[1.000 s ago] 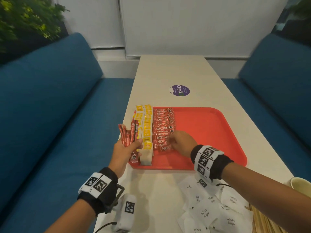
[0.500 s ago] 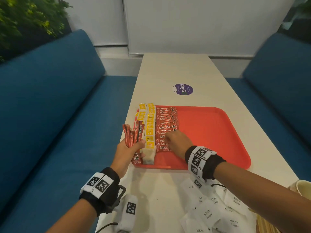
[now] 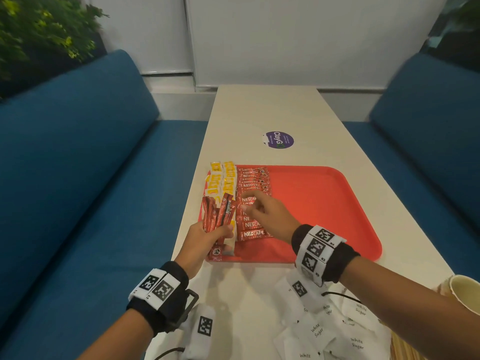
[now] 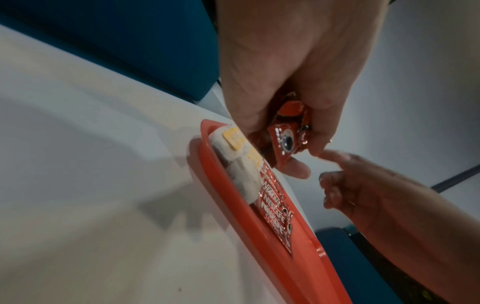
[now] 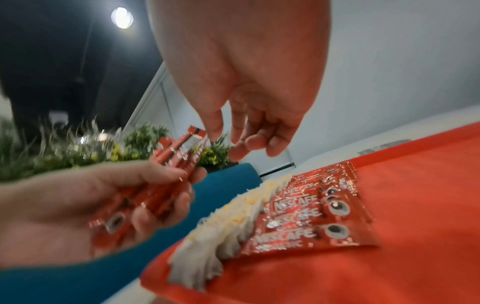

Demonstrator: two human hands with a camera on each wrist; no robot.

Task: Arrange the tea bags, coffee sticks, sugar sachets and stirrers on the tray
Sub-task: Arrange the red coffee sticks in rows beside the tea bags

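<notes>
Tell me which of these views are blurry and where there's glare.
Head view: mostly sharp, wide-angle bending at the edges, right hand slightly smeared. Left wrist view: dim, soft, table shadowed. Right wrist view: motion blur on the left hand and its coffee sticks, ceiling light glaring.

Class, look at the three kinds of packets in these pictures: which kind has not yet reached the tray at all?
The white sugar sachets. They lie loose on the table in front of the red tray, while the tea bags and coffee sticks lie in rows on it.
</notes>
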